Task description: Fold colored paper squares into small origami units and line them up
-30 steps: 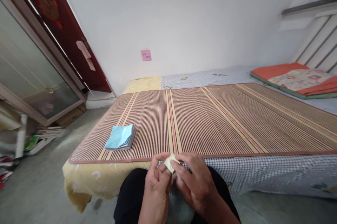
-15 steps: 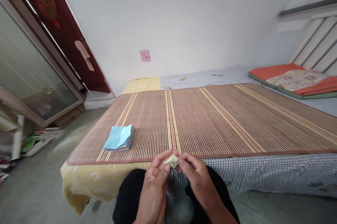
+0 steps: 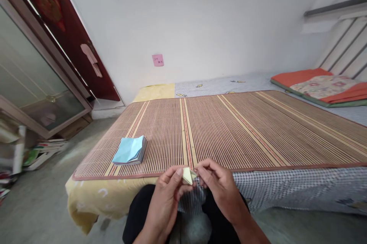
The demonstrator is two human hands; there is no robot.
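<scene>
A small folded piece of pale yellow paper [image 3: 187,175] is pinched between both my hands just in front of the bed's near edge. My left hand [image 3: 166,198] grips it from the left with thumb and fingers closed. My right hand [image 3: 219,188] pinches its right side with the fingertips. A stack of square coloured papers with a light blue sheet on top [image 3: 129,150] lies on the striped bamboo mat [image 3: 229,129], to the left of my hands and apart from them.
The mat covers a bed with a yellow and checked sheet [image 3: 94,198]. Folded orange bedding [image 3: 321,85] lies at the far right. A glass-fronted cabinet [image 3: 31,83] and books on the floor [image 3: 43,150] stand at the left. A pink note [image 3: 158,60] sticks to the wall.
My hands have drawn slightly apart and turned the yellow paper, which now shows a flatter pointed face. The blue-topped stack has not moved.
</scene>
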